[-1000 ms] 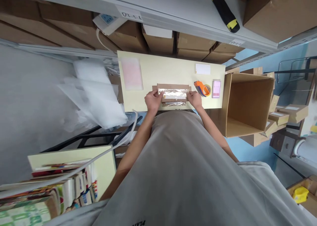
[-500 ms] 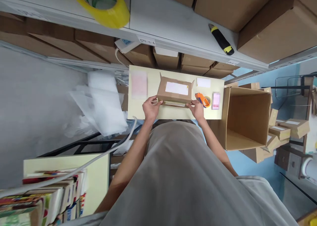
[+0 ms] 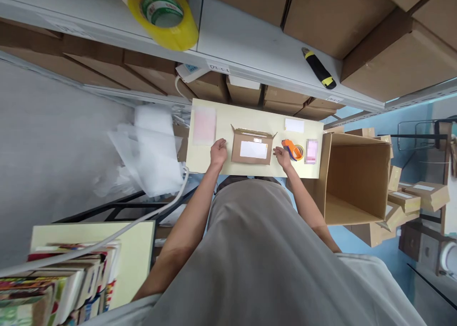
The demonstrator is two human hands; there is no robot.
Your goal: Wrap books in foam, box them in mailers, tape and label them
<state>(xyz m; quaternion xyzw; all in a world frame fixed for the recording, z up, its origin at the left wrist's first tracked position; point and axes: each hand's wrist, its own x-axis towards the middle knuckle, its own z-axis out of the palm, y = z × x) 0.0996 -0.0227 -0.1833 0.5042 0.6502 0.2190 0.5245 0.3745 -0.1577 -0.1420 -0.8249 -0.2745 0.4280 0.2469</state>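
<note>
A small brown cardboard box (image 3: 251, 158) with a white label (image 3: 253, 150) on its upper face sits on the pale yellow tabletop (image 3: 235, 114). Its far side is open, with small flaps sticking up at both corners. Just left of the box is my left hand (image 3: 218, 153), fingers loosely bent and holding nothing. My right hand (image 3: 283, 157) hovers off the box's right side, fingers apart and nothing in them. Close beyond it lies an orange tape dispenser (image 3: 293, 149) with a roll of tape.
A pinkish sheet (image 3: 204, 126), a white label (image 3: 294, 125) and a blurred pink item (image 3: 311, 151) lie on the table. At right stands a large open carton (image 3: 357, 173). The shelf above carries a yellow tape roll (image 3: 189, 28) and a utility knife (image 3: 319, 68). Bubble wrap (image 3: 157, 150) is at left.
Both hands have let go of the box's near edge and moved apart to its sides. The box has turned so its open flap side faces away, and its label sits nearer me.
</note>
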